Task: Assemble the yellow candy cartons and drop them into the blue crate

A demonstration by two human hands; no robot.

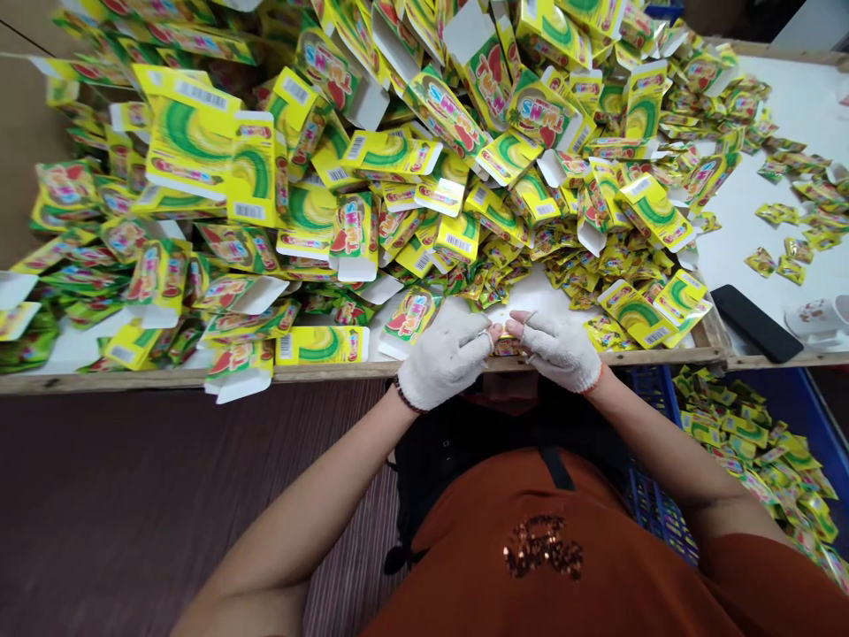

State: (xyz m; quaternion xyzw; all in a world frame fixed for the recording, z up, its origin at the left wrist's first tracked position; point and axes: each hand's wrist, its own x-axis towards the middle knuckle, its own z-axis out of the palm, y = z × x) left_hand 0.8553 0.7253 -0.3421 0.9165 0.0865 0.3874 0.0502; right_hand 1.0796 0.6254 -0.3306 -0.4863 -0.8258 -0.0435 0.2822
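Both my hands wear white gloves with bare fingertips and meet at the table's front edge. My left hand (446,356) has its fingers bent together, the tips beside a small yellow packet. My right hand (555,347) comes from the other side, fingers curled and tips close to the left ones. What lies between the fingertips is mostly hidden. Behind them spreads a pile of small yellow-green packets (494,276). An upright-printed carton (409,320) lies just left of my left hand, and a yellow carton (322,345) rests farther left at the edge.
Many open cartons (192,133) are heaped across the white table (749,243). At the right are a black phone (754,322), a white cup (817,317) and loose packets (779,213). Below stands a blue crate (806,402) full of packets.
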